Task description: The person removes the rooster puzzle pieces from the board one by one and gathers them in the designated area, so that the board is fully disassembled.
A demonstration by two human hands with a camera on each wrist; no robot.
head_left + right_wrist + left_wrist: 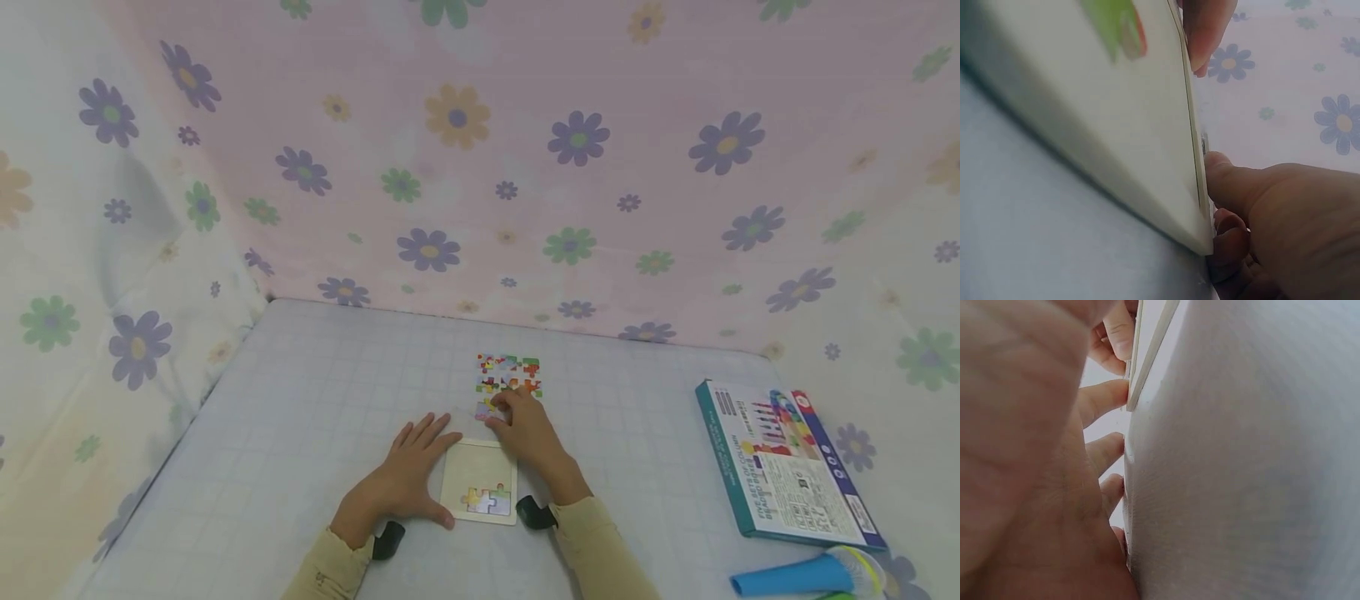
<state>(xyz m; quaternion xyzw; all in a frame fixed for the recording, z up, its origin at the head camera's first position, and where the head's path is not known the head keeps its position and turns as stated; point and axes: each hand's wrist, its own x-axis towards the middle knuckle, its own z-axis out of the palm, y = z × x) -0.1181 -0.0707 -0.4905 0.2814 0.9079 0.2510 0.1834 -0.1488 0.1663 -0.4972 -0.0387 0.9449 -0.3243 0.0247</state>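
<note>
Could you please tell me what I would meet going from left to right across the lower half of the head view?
Left hand → shallow puzzle tray → right hand → teal-edged box.

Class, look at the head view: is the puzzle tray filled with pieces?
No, the puzzle tray holds joined pieces only near its lower edge, leaving bare board above.
</note>
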